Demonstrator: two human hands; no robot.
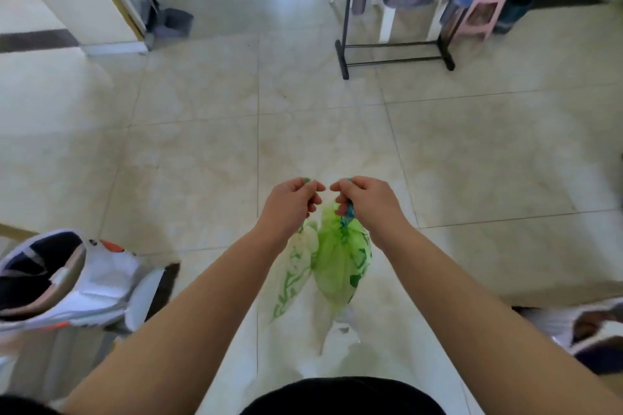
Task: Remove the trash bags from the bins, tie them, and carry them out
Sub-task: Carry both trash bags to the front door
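Two small plastic trash bags hang side by side in front of me over the tiled floor. My left hand (pixel 290 204) is closed on the neck of the whitish bag with green print (pixel 294 274). My right hand (pixel 365 204) grips the gathered top of the bright green bag (pixel 340 266). Both fists are held close together, knuckles nearly touching. Green ends of the bags poke out above each fist. The bags touch each other below my hands.
A black clothes rack (pixel 394 50) with blue garments stands ahead on the right, a pink stool (pixel 482 15) beside it. A grey bin (pixel 173 23) sits by the door frame at the back left. Blurred shoes (pixel 64 283) lie at my lower left.
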